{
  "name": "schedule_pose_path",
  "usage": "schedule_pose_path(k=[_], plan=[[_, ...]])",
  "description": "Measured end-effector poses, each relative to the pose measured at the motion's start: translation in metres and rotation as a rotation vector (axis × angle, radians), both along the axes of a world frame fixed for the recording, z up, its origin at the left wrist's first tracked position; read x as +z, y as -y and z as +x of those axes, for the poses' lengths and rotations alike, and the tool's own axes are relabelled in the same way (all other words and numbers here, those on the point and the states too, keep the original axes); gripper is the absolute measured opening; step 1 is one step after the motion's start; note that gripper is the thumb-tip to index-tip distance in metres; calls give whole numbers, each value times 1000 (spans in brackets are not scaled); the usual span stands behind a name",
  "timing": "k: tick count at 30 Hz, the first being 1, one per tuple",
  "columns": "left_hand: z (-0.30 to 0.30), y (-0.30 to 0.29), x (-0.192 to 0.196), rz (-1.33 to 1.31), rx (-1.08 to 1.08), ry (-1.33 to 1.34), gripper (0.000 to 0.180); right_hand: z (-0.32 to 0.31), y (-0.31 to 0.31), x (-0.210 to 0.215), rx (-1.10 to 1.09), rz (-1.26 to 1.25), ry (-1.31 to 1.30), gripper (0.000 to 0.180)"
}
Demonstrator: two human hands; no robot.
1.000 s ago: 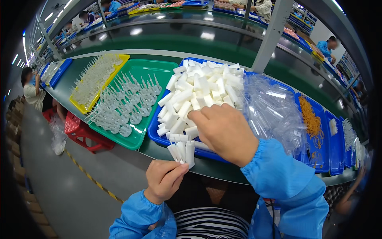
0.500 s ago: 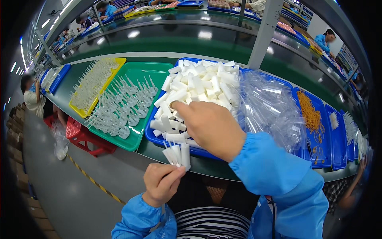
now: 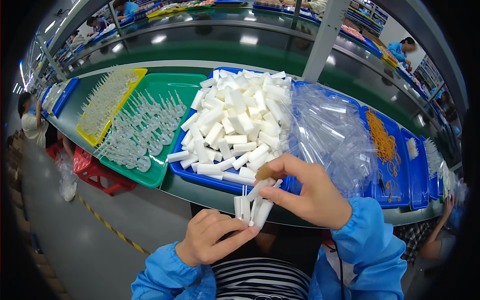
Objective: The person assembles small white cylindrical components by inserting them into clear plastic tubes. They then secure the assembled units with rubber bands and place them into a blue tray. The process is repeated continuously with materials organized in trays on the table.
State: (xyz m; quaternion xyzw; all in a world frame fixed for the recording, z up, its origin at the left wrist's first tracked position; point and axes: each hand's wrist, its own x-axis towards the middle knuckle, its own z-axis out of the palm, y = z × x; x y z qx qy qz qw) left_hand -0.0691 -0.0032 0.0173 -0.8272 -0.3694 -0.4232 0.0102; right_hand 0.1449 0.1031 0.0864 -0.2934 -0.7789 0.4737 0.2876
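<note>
My left hand [image 3: 212, 236] pinches the lower ends of a small bunch of thin white sticks [image 3: 244, 206] with white foam tubes around them; some stick tips show above the foam. Between the thumb and fingers of my right hand [image 3: 315, 196] is another white foam tube [image 3: 263, 187], tilted at the top of the bunch. A yellowish cover shows on one of that hand's fingertips. Just beyond both hands, a heap of white foam tubes [image 3: 237, 117] fills a blue tray [image 3: 186, 173]. Whether the held tube has a stick inside is hidden.
Left of the foam, a green tray [image 3: 187, 82] holds clear stemmed pieces [image 3: 145, 132], and a yellow tray [image 3: 137, 77] holds thin translucent pieces. Rightward are clear plastic sleeves [image 3: 332, 135] and orange rubber bands [image 3: 382, 135]. A grey post [image 3: 322, 45] rises behind.
My right hand has left the foam heap and come down toward me with a foam tube, meeting the bunch. My left hand and its bunch have moved right. The view has shifted slightly.
</note>
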Motion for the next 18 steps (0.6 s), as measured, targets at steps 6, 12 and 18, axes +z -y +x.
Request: schedule_pose_path(k=[6,12,18], plan=[[5,-1,4,43,-56,-79,40,21,0,3,137,-222,-8,23],[9,-8,7,93,-94,-36,35,29,11,3,139,127,129,24],[28,-5,-12,-34,-20,381,46,32,31,-13,18,7,-20,36]])
